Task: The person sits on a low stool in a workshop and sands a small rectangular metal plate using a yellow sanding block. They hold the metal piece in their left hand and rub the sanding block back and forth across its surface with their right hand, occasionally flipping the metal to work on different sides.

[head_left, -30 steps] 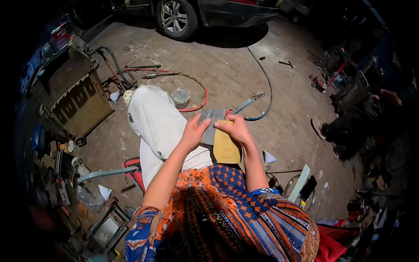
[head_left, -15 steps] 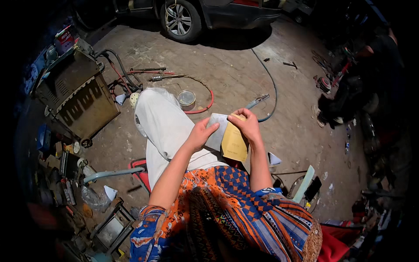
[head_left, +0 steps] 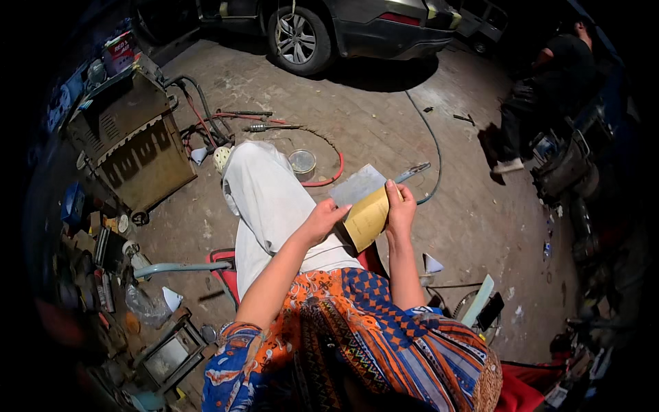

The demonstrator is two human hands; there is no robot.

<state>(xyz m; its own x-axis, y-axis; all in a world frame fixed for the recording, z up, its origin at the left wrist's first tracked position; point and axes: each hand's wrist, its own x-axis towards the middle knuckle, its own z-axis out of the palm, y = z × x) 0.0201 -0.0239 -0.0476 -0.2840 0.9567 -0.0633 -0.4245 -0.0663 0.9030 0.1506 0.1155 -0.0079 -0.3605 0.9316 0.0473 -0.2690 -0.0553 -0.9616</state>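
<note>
In front of my lap I hold a sheet of sandpaper (head_left: 368,218), yellow-backed with faint print, its lower edge bent. A pale grey face (head_left: 358,184) shows behind the yellow part; whether it is the same sheet or a second one I cannot tell. My left hand (head_left: 325,221) is closed on the left edge, thumb against the yellow part. At the upper right edge my right hand (head_left: 401,209) pinches the sandpaper between thumb and fingers. Just beyond the sheet, a metal clamp with a pale blue handle (head_left: 413,173) lies on the floor.
A round tin (head_left: 302,162) and a red hose (head_left: 341,167) lie beyond my knee. At left stands a metal machine cabinet (head_left: 141,154) with cables. A car (head_left: 374,31) is parked ahead. Another person (head_left: 559,75) sits at far right. Tools and scrap (head_left: 103,275) crowd the left.
The sheet has tilted, its yellow part turning clockwise, and more of the grey face shows beyond it. My right hand has moved down and slightly right. The view has shifted, revealing more of the car and other person.
</note>
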